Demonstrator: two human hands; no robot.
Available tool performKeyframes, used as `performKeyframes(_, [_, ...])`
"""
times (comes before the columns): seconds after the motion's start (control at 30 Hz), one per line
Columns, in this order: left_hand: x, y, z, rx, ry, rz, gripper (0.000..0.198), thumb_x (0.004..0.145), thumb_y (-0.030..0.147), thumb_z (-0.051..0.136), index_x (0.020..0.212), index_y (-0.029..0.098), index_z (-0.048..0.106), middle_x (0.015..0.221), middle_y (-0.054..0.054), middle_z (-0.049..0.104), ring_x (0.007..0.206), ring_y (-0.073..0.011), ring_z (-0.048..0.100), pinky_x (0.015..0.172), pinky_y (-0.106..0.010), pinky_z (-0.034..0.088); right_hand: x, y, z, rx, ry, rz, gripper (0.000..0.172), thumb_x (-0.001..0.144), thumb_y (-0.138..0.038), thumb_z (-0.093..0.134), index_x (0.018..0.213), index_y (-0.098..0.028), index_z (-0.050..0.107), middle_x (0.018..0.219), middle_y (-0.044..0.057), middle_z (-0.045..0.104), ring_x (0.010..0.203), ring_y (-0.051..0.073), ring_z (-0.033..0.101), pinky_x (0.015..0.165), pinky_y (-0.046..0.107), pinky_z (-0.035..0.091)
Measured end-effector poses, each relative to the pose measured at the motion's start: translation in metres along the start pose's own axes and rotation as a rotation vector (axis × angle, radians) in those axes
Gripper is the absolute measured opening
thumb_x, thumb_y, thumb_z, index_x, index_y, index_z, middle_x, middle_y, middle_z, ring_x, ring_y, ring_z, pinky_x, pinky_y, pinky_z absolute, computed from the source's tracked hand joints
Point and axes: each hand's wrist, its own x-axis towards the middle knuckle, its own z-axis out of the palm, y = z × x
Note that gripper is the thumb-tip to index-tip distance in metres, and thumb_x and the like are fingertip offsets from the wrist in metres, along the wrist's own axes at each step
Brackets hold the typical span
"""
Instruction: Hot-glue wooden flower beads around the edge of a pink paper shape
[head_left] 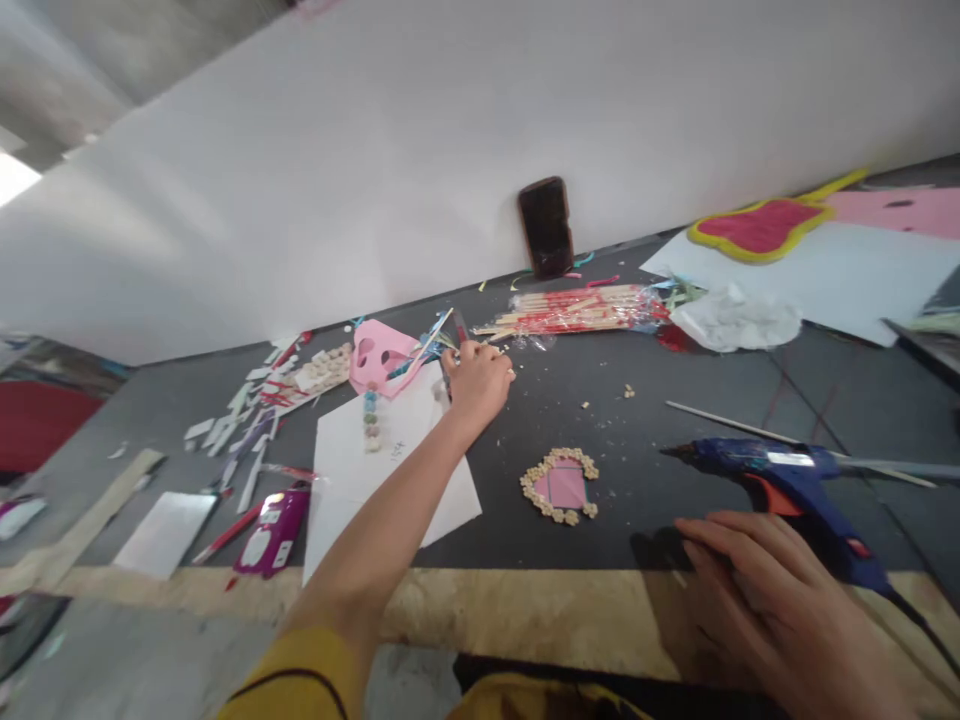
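Note:
My left hand (480, 378) reaches far across the dark table, its fingers curled down among small pale pieces beside a bag of sticks. Whatever lies between those fingertips is hidden. Near the front edge, my right hand (757, 580) hovers with fingers stretched out side by side, nothing visible in it. Just beyond it lies a blue glue gun (765, 456) with an orange trigger, its nozzle pointing left. Between the hands sits a pink heart-shaped piece (564, 485), partly bordered by pale flower-like clusters. Loose pale clusters (628, 391) lie behind it.
A phone (546, 226) leans on the white wall behind the bagged sticks (585, 308). White paper (405, 480), a pink mask-like cutout (379, 355) and a purple packet (274, 530) lie left. A thin stick (735, 421) and crumpled white material (735, 318) lie right.

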Motion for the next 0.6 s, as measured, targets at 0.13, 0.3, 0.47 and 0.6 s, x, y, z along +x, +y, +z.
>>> performKeyframes(0.13, [-0.005, 0.005, -0.011, -0.11, 0.002, -0.008, 0.012, 0.082, 0.023, 0.058, 0.082, 0.023, 0.07, 0.099, -0.007, 0.071, 0.111, -0.0337, 0.046, 0.095, -0.059, 0.024, -0.005, 0.011, -0.024, -0.139, 0.013, 0.012, 0.019, 0.09, -0.031, 0.048, 0.101, -0.022, 0.06, 0.091, 0.007, 0.063, 0.084, 0.02, 0.06, 0.074, 0.032, 0.048])
performKeyframes(0.3, [-0.038, 0.013, -0.04, -0.312, -0.024, -0.026, 0.009, 0.076, 0.022, 0.061, 0.081, 0.025, 0.068, 0.086, 0.001, 0.071, 0.095, -0.0226, 0.059, 0.089, -0.04, 0.042, -0.019, 0.038, -0.044, -0.518, 0.052, 0.109, 0.041, 0.094, -0.045, 0.036, 0.101, -0.014, 0.061, 0.089, 0.016, 0.063, 0.081, 0.029, 0.057, 0.078, 0.044, 0.046])
performKeyframes(0.47, [-0.085, 0.02, -0.061, -0.514, -0.028, -0.114, 0.013, 0.075, 0.021, 0.06, 0.086, 0.024, 0.067, 0.092, 0.001, 0.069, 0.084, -0.0154, 0.062, 0.08, -0.028, 0.048, -0.022, 0.056, -0.038, -0.591, -0.184, 0.438, 0.058, 0.087, -0.064, 0.034, 0.107, -0.016, 0.059, 0.086, 0.013, 0.066, 0.076, 0.027, 0.064, 0.065, 0.036, 0.047])
performKeyframes(0.6, [-0.116, 0.025, -0.063, -0.701, -0.097, -0.244, 0.015, 0.075, 0.022, 0.061, 0.088, 0.025, 0.067, 0.092, 0.002, 0.067, 0.08, -0.0142, 0.061, 0.069, -0.024, 0.047, -0.001, 0.056, -0.035, -0.586, -0.359, 0.65, 0.051, 0.084, -0.062, 0.046, 0.108, -0.019, 0.06, 0.088, 0.014, 0.068, 0.073, 0.027, 0.064, 0.058, 0.034, 0.042])
